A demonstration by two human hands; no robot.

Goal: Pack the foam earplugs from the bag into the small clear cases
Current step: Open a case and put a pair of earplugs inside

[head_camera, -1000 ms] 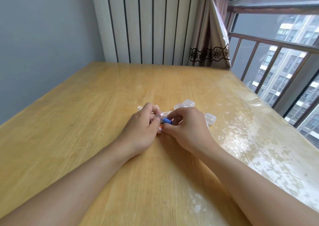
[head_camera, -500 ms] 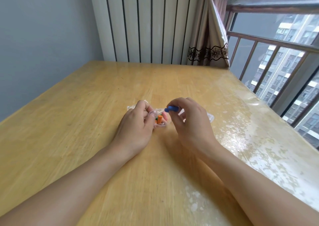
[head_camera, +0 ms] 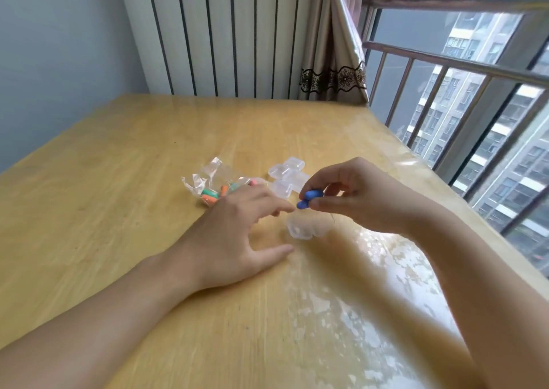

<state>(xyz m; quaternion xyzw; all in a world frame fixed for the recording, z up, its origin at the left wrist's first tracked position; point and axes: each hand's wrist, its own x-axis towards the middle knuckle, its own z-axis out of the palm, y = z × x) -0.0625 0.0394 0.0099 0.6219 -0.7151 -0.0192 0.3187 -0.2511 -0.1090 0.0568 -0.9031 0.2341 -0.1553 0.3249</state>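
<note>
Left hand [head_camera: 237, 234] off the bag [head_camera: 214, 183] now, right hand [head_camera: 356, 195] pinching blue earplugs [head_camera: 309, 198]

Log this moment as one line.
right hand: pinches blue earplugs | left hand: open, empty | bag: on table, released

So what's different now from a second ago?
The left hand has let go of the bag and opened toward the right hand, which has drawn the blue earplugs out and lifted them above a clear case. The bag and the other cases remain on the table.
</note>
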